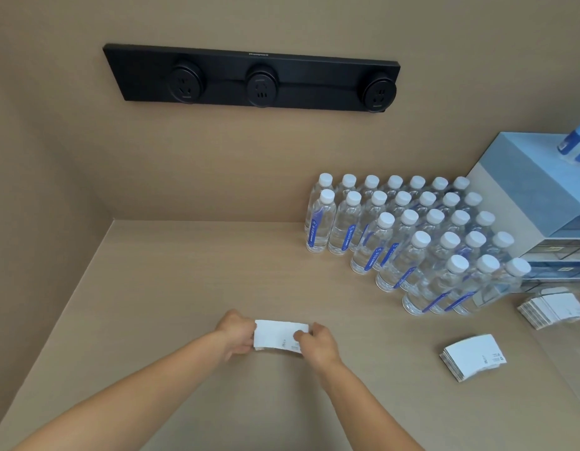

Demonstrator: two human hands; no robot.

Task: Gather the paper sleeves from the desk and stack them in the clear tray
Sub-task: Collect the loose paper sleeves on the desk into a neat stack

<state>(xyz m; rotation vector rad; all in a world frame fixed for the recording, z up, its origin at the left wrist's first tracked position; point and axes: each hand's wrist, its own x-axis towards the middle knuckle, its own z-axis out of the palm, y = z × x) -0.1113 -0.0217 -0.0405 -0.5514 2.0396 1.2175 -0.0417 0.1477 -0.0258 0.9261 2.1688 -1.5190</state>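
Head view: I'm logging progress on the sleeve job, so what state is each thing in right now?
Held sleeve bundle: gripped at both ends, low over the desk.
Left hand: closed on the bundle's left end.
Right hand: closed on its right end.
Loose sleeve stack: lying on the desk, untouched.
Clear tray: holds a fanned sleeve stack.
Water bottles: upright, capped.
Wall sockets: nothing plugged in.

Bottles (409,242) back right; sleeve stack (474,356) before them.

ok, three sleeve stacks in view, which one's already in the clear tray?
The far-right stack, next to the water bottles, sits inside the clear tray. The loose stack lies on the desk, and the third is held by both hands.
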